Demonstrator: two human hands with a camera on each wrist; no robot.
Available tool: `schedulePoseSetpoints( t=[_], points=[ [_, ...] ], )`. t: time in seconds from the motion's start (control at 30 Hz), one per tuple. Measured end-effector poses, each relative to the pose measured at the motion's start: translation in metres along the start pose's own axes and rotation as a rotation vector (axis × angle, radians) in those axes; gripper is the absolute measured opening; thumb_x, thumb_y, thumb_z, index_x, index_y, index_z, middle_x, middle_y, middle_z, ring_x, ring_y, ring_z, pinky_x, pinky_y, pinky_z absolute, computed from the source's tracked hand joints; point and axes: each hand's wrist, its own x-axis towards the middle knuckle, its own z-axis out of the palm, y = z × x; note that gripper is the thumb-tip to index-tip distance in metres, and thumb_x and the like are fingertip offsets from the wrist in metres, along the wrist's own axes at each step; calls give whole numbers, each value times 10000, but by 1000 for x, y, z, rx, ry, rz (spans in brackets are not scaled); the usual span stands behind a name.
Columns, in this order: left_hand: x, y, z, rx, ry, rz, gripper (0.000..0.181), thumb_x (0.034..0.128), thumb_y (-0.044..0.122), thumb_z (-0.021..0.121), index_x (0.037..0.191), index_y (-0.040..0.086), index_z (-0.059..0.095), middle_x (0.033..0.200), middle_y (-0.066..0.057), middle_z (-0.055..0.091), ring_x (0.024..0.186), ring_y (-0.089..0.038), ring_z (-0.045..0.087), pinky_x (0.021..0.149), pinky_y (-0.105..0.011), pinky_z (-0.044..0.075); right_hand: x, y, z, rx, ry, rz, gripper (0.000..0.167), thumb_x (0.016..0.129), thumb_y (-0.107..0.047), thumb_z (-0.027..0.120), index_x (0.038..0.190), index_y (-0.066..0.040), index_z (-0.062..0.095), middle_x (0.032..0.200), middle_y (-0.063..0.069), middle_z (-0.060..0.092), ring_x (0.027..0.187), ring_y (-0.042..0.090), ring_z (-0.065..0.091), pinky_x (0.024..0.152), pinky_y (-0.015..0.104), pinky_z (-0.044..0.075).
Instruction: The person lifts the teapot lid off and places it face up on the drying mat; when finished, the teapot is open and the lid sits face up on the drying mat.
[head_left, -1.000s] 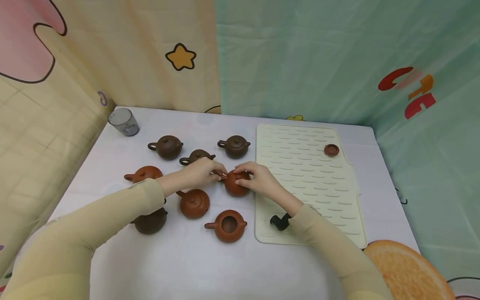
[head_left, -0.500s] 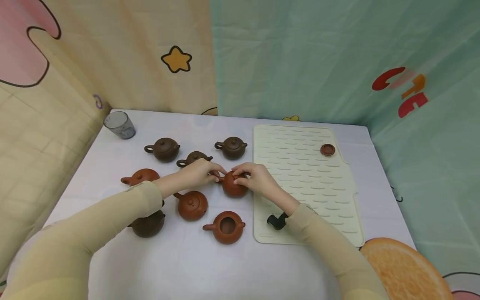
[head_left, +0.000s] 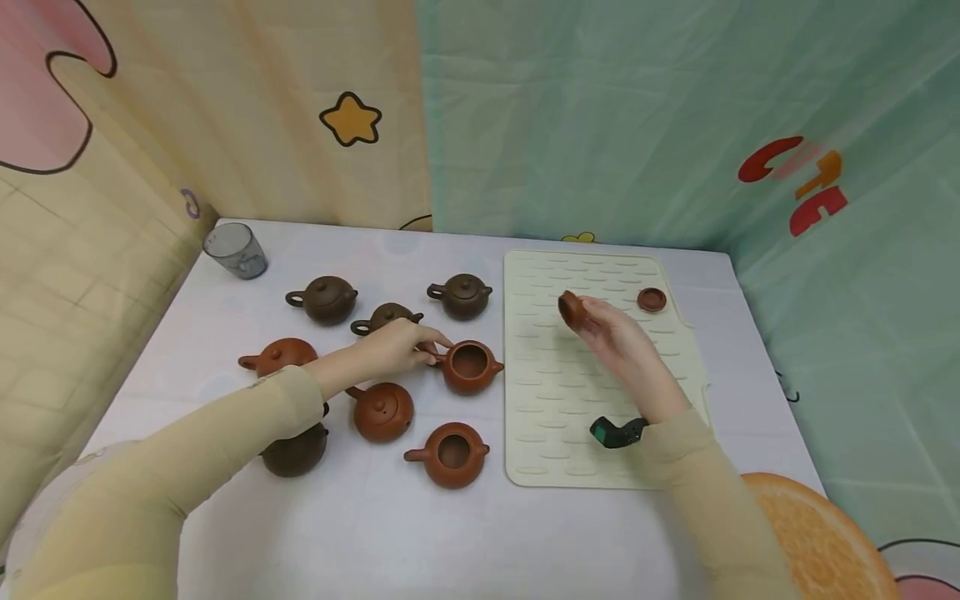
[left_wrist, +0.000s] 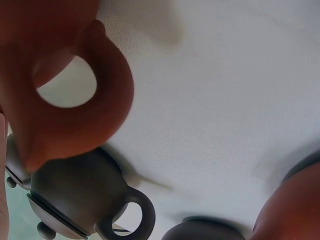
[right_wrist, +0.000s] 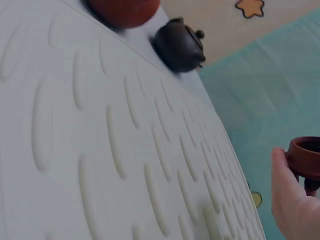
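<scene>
My right hand [head_left: 624, 346] holds a reddish-brown teapot lid [head_left: 571, 310] above the cream mat, tilted with its hollow underside showing. In the right wrist view that lid [right_wrist: 303, 162] sits at the right edge, between thumb and fingers. With its fingertips, my left hand [head_left: 396, 346] pinches the handle of a lidless red-brown teapot [head_left: 469, 389] left of the mat. The left wrist view shows a red-brown handle [left_wrist: 117, 95] up close, and only a sliver of a finger. Another lid [head_left: 652, 300] lies on the mat. A second lidless teapot [head_left: 435, 471] stands nearer me.
The cream ridged mat [head_left: 555, 375] covers the table's right part. Lidded teapots stand at left, including a dark one [head_left: 327, 302], another dark one [head_left: 462, 297] and a red-brown one [head_left: 383, 413]. A grey glass [head_left: 237, 252] stands at the back-left corner.
My right hand has lifted the lid off the teapot and carried it right, over the mat. The teapot's opening now shows. My left hand stays at the handle.
</scene>
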Motion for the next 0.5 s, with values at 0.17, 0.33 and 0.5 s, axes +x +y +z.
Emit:
schedulePoseSetpoints(
  t=[0.17, 0.33, 0.5],
  points=[
    [0, 1, 0, 5, -2, 4, 327, 900, 98, 709, 1226, 116, 692, 966, -41, 758, 895, -148, 699, 762, -305, 545, -13, -30, -52, 401, 94, 84, 632, 1033, -136, 491, 1556, -276, 165, 1279, 120, 505, 1315, 312, 523, 1113, 395, 407],
    [0, 2, -2, 6, -4, -2, 325, 897, 92, 710, 1221, 110, 694, 969, -48, 758, 905, -159, 703, 770, -312, 549, -21, -45, -81, 202, 172, 69, 720, 1032, -210, 484, 1575, -332, 27, 1601, -48, 147, 1424, 137, 363, 1213, 333, 196],
    [0, 3, -2, 7, -8, -12, 322, 902, 88, 705, 1222, 113, 695, 973, -41, 757, 907, -148, 698, 775, -306, 549, -24, -46, -98, -347, 269, 47, 687, 1055, -318, 366, 1582, -165, -47, 1664, 42, -67, 1490, 131, 220, 1128, 217, 347]
  ],
)
